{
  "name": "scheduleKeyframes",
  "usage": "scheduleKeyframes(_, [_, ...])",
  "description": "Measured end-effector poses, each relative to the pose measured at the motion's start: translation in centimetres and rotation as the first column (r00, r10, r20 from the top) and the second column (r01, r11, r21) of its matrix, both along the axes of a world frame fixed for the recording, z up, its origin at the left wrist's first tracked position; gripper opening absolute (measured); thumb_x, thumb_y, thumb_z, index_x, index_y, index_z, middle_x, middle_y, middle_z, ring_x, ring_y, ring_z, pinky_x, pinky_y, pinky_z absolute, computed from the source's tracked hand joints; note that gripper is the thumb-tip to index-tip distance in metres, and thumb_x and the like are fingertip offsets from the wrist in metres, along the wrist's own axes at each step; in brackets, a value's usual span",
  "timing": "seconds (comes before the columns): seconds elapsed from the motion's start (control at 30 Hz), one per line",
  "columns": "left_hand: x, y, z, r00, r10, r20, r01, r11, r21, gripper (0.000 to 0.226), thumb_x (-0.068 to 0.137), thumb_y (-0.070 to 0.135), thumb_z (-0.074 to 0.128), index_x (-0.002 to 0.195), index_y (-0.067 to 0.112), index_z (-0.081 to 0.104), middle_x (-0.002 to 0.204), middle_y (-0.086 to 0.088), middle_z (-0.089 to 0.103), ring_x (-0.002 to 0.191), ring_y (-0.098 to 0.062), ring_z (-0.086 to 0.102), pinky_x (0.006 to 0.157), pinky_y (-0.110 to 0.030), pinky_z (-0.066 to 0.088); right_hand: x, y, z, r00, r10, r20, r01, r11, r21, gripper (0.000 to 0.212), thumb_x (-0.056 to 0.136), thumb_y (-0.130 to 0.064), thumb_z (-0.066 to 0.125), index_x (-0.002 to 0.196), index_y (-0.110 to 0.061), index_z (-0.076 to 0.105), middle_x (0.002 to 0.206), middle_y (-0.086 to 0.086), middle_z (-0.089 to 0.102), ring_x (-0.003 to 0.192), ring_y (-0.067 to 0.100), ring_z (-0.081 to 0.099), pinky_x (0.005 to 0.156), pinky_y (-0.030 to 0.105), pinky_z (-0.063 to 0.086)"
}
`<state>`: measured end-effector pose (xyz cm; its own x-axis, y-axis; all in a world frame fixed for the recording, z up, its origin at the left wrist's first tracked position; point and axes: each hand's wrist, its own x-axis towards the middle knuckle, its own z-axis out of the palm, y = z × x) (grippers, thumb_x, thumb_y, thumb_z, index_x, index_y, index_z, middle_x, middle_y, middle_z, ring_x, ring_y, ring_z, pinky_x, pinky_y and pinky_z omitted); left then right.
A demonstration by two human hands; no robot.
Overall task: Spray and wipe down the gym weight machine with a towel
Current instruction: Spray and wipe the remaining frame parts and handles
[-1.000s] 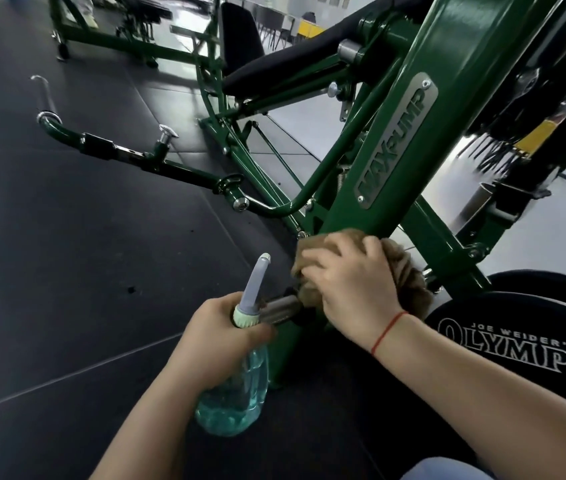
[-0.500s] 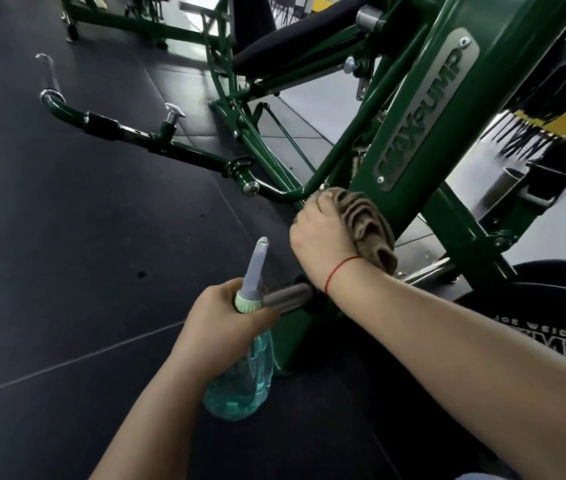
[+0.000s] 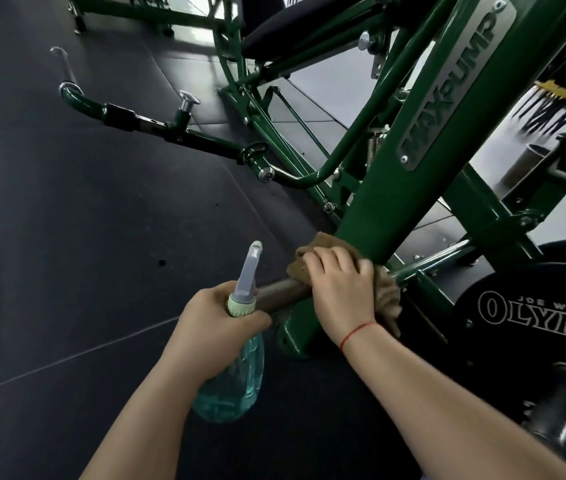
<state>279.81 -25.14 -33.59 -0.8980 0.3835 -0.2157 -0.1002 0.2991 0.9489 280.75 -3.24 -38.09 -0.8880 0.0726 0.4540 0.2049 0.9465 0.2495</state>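
A green weight machine's slanted post (image 3: 395, 188) with a metal MAXPUMP plate rises from the lower middle to the upper right. My right hand (image 3: 342, 289) presses a brown towel (image 3: 387, 299) against the base of that post, fingers curled over the cloth. My left hand (image 3: 212, 327) grips the neck of a clear teal spray bottle (image 3: 236, 393), whose grey nozzle (image 3: 248, 271) points up. A dull metal peg (image 3: 281, 294) sticks out of the post between the two hands.
A black Olympia weight plate (image 3: 534, 317) sits at the lower right. Green frame tubes, an adjustment arm (image 3: 156, 128) with a chrome knob and a black seat pad (image 3: 281, 32) stretch across the dark rubber floor (image 3: 66, 254) beyond.
My right hand slid the towel up the post half a second ago and has come back down to its base. The bottle in my left hand has barely shifted.
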Motion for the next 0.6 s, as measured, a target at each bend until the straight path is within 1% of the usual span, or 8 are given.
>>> scheduleKeyframes(0.13, [-0.4,-0.5,-0.3,1.000,-0.007,0.003,0.007,1.000,0.004,0.016,0.081,0.018,0.078,0.092,0.027,0.070,0.057,0.002,0.048,0.045,-0.011,0.039,0.043,-0.024,0.034,1.8,-1.9,-1.5,0.978,-0.210,0.005,0.204,0.945,-0.255,0.059,0.069,-0.011,0.082,0.123,-0.025,0.063,0.132,-0.004,0.060,0.125,0.028,0.050,0.076,0.050,0.053])
scheduleKeyframes(0.3, [-0.5,-0.8,-0.4,1.000,0.000,-0.009,0.000,1.000,0.010,0.014,0.080,0.018,0.079,0.088,0.026,0.071,0.054,0.005,0.048,0.043,-0.009,0.040,0.045,-0.024,0.036,2.5,-4.4,-0.7,0.964,-0.266,0.011,0.216,0.757,-0.617,0.045,0.086,-0.012,0.071,0.126,-0.030,0.058,0.135,-0.008,0.053,0.129,0.022,0.037,0.097,0.046,0.047])
scheduleKeyframes(0.4, [-0.6,-1.1,-0.3,1.000,-0.013,-0.021,0.013,1.000,0.012,0.012,0.080,0.018,0.078,0.087,0.024,0.070,0.056,0.003,0.049,0.044,-0.010,0.040,0.047,-0.025,0.036,3.9,-5.0,-0.9,0.957,-0.289,-0.030,0.156,0.598,-0.786,0.034,0.091,-0.015,0.069,0.121,-0.028,0.059,0.125,-0.008,0.055,0.118,0.015,0.041,0.093,0.033,0.044])
scheduleKeyframes(0.43, [-0.6,-1.2,-0.2,0.999,-0.018,-0.028,0.019,1.000,0.011,0.012,0.080,0.018,0.078,0.087,0.023,0.070,0.056,0.003,0.049,0.045,-0.010,0.040,0.048,-0.026,0.036,4.3,-5.1,-1.1,0.951,-0.305,-0.043,0.107,0.458,-0.883,0.029,0.092,-0.016,0.069,0.116,-0.028,0.060,0.120,-0.008,0.057,0.114,0.012,0.048,0.088,0.027,0.045])
scheduleKeyframes(0.47, [-0.6,-1.2,-0.2,0.999,-0.023,-0.033,0.024,1.000,0.012,0.011,0.081,0.018,0.078,0.087,0.023,0.070,0.056,0.003,0.049,0.045,-0.010,0.040,0.049,-0.027,0.035,4.5,-5.2,-1.1,0.923,-0.379,-0.065,0.016,0.206,-0.978,0.024,0.092,-0.016,0.069,0.111,-0.028,0.061,0.115,-0.006,0.062,0.105,0.011,0.059,0.082,0.022,0.048])
scheduleKeyframes(0.5, [-0.6,-1.2,-0.1,0.999,-0.029,-0.034,0.029,0.999,0.016,0.012,0.081,0.018,0.078,0.087,0.024,0.069,0.056,0.004,0.048,0.045,-0.010,0.040,0.049,-0.027,0.035,4.9,-5.2,-1.2,0.875,-0.482,-0.051,-0.120,-0.113,-0.986,0.021,0.093,-0.014,0.068,0.109,-0.027,0.063,0.108,0.000,0.067,0.093,0.011,0.067,0.073,0.021,0.051])
scheduleKeyframes(0.53, [-0.6,-1.3,0.0,0.999,-0.035,-0.031,0.035,0.999,0.023,0.012,0.081,0.019,0.078,0.087,0.024,0.069,0.055,0.004,0.048,0.045,-0.010,0.039,0.049,-0.027,0.035,5.2,-5.4,-1.2,0.807,-0.590,0.015,-0.237,-0.347,-0.908,0.019,0.095,-0.014,0.066,0.111,-0.024,0.063,0.103,0.005,0.069,0.082,0.014,0.071,0.065,0.024,0.053])
scheduleKeyframes(0.6, [-0.4,-1.5,0.2,0.998,-0.046,-0.032,0.048,0.998,0.039,0.013,0.081,0.019,0.078,0.089,0.025,0.069,0.056,0.005,0.048,0.046,-0.011,0.039,0.048,-0.025,0.034,4.9,-5.6,-1.4,0.729,-0.661,0.177,-0.356,-0.588,-0.727,0.024,0.098,-0.023,0.060,0.121,-0.018,0.062,0.101,0.012,0.070,0.079,0.023,0.071,0.060,0.028,0.054])
